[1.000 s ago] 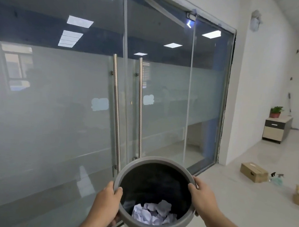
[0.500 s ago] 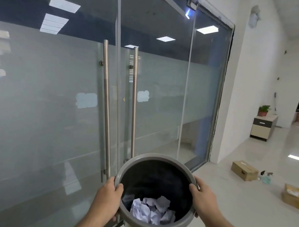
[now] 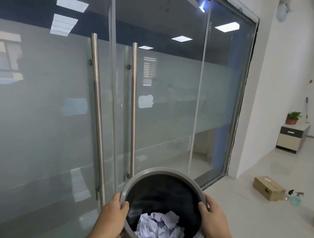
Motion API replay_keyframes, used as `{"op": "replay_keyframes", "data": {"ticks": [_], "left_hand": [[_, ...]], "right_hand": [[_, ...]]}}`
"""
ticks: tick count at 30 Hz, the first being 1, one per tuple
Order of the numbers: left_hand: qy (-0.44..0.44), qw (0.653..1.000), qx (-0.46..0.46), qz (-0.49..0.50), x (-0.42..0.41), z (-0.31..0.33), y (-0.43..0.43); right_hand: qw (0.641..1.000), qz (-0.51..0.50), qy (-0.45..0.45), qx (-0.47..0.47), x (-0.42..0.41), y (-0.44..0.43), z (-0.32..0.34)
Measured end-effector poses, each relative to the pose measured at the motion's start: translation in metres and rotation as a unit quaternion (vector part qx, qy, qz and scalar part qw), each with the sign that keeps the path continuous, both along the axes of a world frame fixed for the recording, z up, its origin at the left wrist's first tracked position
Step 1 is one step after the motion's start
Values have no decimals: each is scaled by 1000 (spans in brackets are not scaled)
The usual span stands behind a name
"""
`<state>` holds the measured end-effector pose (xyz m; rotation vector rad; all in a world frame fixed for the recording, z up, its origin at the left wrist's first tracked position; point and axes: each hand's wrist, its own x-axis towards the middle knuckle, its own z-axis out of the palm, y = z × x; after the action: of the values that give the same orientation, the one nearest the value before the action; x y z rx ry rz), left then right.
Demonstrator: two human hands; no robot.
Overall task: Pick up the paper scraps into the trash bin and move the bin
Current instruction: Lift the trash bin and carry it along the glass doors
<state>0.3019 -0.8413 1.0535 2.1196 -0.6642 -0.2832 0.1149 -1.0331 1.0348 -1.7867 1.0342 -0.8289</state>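
I hold a round trash bin (image 3: 164, 171) with a grey rim and a black inside in front of me, lifted off the floor. Several crumpled white paper scraps (image 3: 159, 229) lie at its bottom. My left hand (image 3: 112, 212) grips the rim on the left, thumb over the edge. On the opposite side my right hand (image 3: 212, 216) clasps the rim the same way. The bin's lower body is cut off by the frame's bottom edge.
Frosted glass doors with two tall steel handles (image 3: 97, 117) stand close ahead and to the left. On the pale floor to the right lie a cardboard box (image 3: 268, 187) and a spray bottle (image 3: 296, 197). A low cabinet (image 3: 292, 136) with a potted plant stands farther back.
The view has shifted along the glass doors, whose handles sit further left and closer. Both hands keep the same grip on the bin, which stays in front of me.
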Motion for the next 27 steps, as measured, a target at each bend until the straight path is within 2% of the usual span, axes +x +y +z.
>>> {"op": "replay_keyframes", "data": {"ticks": [9,15,21,27], "left_hand": [[18,999,25,14,13,-26,-47],[7,997,70,15,44,-68,-62],[-7,990,133,37,64,-157,-69],[-4,983,182,30,61,-311,-56]], "right_hand": [[999,22,13,-31,27,-57,-28],[999,27,28,-37,54,-74,-74],[997,36,65,-8,73,-76,-162],[988,37,146,32,68,-60,-301]]}}
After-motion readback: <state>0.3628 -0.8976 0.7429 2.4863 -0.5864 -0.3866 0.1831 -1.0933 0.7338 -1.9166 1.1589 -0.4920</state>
